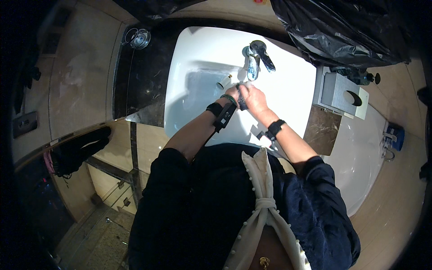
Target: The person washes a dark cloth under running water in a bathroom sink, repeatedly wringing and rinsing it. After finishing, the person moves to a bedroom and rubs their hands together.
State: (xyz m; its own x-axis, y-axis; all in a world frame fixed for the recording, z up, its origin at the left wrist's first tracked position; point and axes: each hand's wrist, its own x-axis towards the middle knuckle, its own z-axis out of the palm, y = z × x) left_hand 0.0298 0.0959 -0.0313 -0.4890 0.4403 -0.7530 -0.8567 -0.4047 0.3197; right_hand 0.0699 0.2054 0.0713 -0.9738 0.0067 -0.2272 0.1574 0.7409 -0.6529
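Both my hands are together over the white washbasin (287,91), just below the spout of a chrome single-lever tap (253,67). A small dark, wet-looking item (242,103), perhaps a cloth, is gripped between them. My left hand (232,92) holds it from the left, its fingers partly hidden. From the other side my right hand (255,99) closes over it. To the left of the hands a small pale cylindrical object (224,82) lies in the basin, tilted. Bluish water seems to stand in the basin's left part.
A clear glass vessel (140,38) stands on the dark stone counter (148,72) at left. Right of the basin are a metal tissue box (337,91) and a pump bottle (364,78). Black plastic sheeting (341,33) hangs behind; a white bathtub (354,152) lies at right.
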